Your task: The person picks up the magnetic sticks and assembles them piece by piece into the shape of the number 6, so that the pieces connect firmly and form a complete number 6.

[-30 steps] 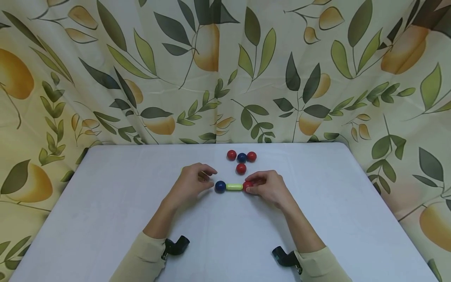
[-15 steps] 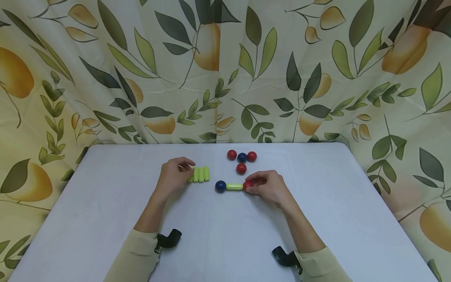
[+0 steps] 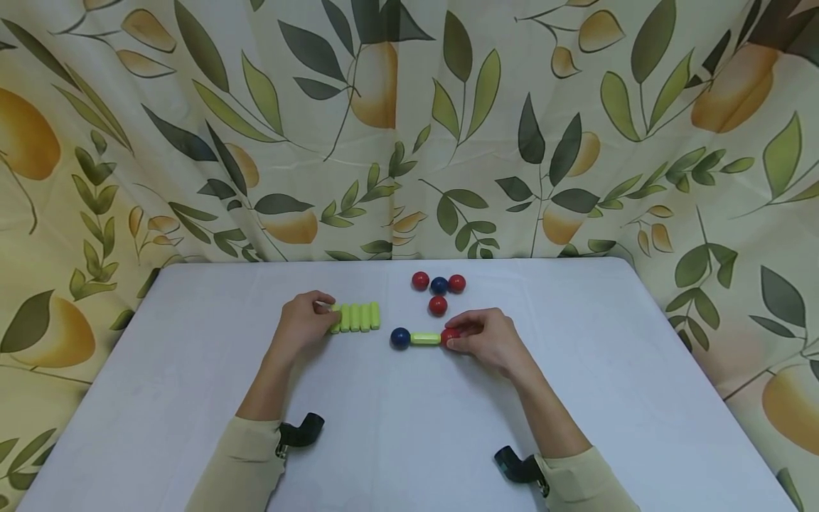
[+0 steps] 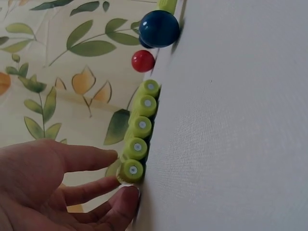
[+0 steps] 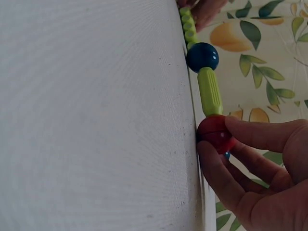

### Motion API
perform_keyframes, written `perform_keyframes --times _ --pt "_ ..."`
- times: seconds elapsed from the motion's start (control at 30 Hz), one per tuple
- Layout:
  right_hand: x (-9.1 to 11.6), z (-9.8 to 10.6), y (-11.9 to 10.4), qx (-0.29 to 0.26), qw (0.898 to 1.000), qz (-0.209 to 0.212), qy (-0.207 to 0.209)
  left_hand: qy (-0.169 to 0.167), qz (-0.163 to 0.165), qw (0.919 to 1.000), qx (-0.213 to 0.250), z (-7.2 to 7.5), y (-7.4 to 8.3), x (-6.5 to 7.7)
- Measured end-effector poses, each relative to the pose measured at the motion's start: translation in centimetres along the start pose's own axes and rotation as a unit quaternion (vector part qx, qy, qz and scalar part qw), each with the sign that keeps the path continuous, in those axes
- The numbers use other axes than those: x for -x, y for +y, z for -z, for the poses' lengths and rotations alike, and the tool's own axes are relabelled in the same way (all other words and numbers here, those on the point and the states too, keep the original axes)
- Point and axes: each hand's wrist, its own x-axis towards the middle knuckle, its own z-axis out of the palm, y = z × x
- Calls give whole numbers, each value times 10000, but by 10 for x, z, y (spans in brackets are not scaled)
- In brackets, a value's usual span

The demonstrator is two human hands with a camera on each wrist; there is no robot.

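My right hand [image 3: 488,340] pinches a glossy red ball [image 5: 214,133] between thumb and fingers. A green magnetic rod [image 5: 210,91] joins that ball to a dark blue ball [image 3: 400,338], all lying in a line on the table. My left hand [image 3: 306,317] is at the left end of a row of several green rods [image 3: 355,317]. Its thumb and fingertips are around the outermost rod [image 4: 131,171], which still lies against the row. Light metal dots show on the rod ends in the left wrist view.
Behind the joined piece lie three loose red balls [image 3: 438,306] and a second blue ball [image 3: 439,286]. A white table [image 3: 397,427] carries everything, with a leaf-and-fruit patterned curtain [image 3: 358,185] behind its far edge. Black wrist cameras [image 3: 303,430] stick out from both sleeves.
My left hand has moved left from beside the blue ball to the far end of the green rods, uncovering the row. My right hand stays on the red ball.
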Motion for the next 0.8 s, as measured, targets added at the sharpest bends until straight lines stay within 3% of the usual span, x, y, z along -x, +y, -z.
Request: perform_keyframes --times 0.57,0.8 --pt "0 0 0 -41 10000 -57 61 170 -2 9998 119 0 1 1" --pt "1 0 -1 -87 9999 -88 23 -61 330 9983 473 6 -3 1"
